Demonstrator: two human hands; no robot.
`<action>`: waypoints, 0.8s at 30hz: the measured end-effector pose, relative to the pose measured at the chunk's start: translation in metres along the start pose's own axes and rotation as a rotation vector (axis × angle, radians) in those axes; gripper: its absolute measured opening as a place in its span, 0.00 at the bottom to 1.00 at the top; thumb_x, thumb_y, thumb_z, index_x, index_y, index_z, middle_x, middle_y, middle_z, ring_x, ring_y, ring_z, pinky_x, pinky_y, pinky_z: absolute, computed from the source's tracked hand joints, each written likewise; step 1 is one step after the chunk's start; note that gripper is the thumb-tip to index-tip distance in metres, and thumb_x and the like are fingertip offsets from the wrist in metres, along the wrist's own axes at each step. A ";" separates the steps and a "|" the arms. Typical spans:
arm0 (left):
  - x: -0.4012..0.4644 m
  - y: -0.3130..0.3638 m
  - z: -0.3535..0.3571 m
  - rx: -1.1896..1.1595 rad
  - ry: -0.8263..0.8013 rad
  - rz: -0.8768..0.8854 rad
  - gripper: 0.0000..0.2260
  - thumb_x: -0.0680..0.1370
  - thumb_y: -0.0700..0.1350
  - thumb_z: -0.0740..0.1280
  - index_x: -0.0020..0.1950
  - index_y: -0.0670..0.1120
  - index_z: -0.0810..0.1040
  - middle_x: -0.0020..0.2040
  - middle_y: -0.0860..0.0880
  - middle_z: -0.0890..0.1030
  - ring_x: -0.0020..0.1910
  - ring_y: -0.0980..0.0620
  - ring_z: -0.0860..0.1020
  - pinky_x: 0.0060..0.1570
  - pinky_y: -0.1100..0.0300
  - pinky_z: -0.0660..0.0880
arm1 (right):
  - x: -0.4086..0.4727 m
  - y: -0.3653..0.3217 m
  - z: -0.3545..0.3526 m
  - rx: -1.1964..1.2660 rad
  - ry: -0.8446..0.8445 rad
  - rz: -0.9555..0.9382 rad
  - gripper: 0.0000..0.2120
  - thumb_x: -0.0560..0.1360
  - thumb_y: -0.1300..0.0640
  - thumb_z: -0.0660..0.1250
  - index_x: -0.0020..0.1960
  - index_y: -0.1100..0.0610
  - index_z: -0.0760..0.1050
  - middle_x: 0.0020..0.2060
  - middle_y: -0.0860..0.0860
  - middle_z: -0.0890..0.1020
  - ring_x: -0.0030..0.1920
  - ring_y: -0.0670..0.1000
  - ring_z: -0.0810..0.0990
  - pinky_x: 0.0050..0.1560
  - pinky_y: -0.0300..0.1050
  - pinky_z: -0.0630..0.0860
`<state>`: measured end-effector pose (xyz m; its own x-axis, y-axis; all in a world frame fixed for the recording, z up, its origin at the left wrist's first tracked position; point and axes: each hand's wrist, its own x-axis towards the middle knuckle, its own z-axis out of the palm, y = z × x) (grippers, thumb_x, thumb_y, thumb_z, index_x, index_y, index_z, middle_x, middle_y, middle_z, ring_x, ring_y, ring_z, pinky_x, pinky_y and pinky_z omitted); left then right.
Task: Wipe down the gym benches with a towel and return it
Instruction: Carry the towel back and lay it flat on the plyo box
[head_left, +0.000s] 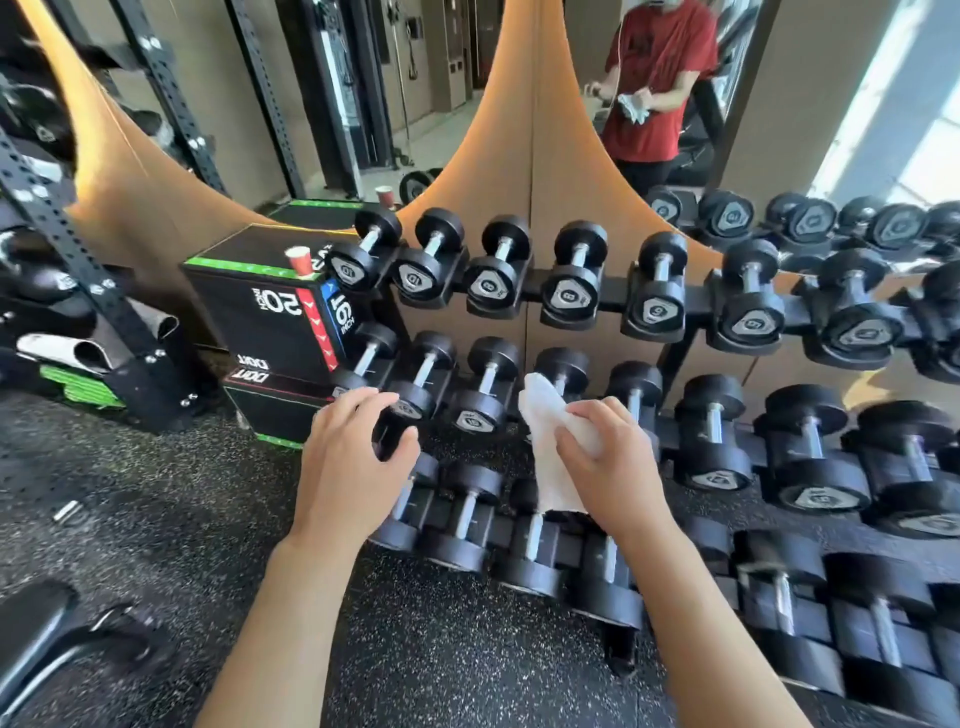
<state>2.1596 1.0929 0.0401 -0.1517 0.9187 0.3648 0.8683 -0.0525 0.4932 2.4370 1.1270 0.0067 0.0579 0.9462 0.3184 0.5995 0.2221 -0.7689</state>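
The right hand (608, 457) grips a white towel (550, 447) with curled fingers, and the cloth hangs down from it in front of the middle row of the dumbbell rack (649, 291), toward its left end. The left hand (353, 457) holds nothing; its fingers are loosely bent and spread just beside a black dumbbell (410, 384) at the left end of that row. A red paper cup (300, 260) stands on the right front corner of the black plyo box (260, 312), just left of the rack.
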 end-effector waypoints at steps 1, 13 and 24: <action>0.007 -0.013 -0.006 0.002 0.008 0.000 0.19 0.80 0.54 0.67 0.70 0.51 0.78 0.70 0.56 0.75 0.68 0.50 0.70 0.69 0.50 0.72 | 0.005 -0.008 0.013 -0.001 -0.011 0.000 0.10 0.79 0.53 0.69 0.60 0.50 0.79 0.49 0.40 0.76 0.50 0.37 0.76 0.46 0.31 0.70; 0.100 -0.179 -0.089 -0.014 0.070 -0.021 0.19 0.80 0.53 0.68 0.71 0.51 0.78 0.71 0.55 0.74 0.70 0.50 0.69 0.69 0.53 0.69 | 0.071 -0.130 0.172 0.016 -0.047 -0.092 0.09 0.79 0.53 0.69 0.58 0.46 0.78 0.50 0.37 0.75 0.52 0.36 0.75 0.46 0.29 0.69; 0.144 -0.293 -0.137 0.025 0.130 -0.096 0.20 0.80 0.54 0.70 0.71 0.53 0.77 0.71 0.58 0.73 0.71 0.53 0.68 0.69 0.50 0.72 | 0.130 -0.204 0.281 -0.006 -0.166 -0.201 0.08 0.80 0.54 0.69 0.58 0.50 0.79 0.50 0.40 0.76 0.52 0.37 0.75 0.48 0.25 0.69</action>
<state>1.8186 1.1871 0.0565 -0.2931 0.8606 0.4165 0.8579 0.0445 0.5119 2.0974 1.2704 0.0492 -0.1944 0.9090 0.3687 0.5907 0.4085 -0.6958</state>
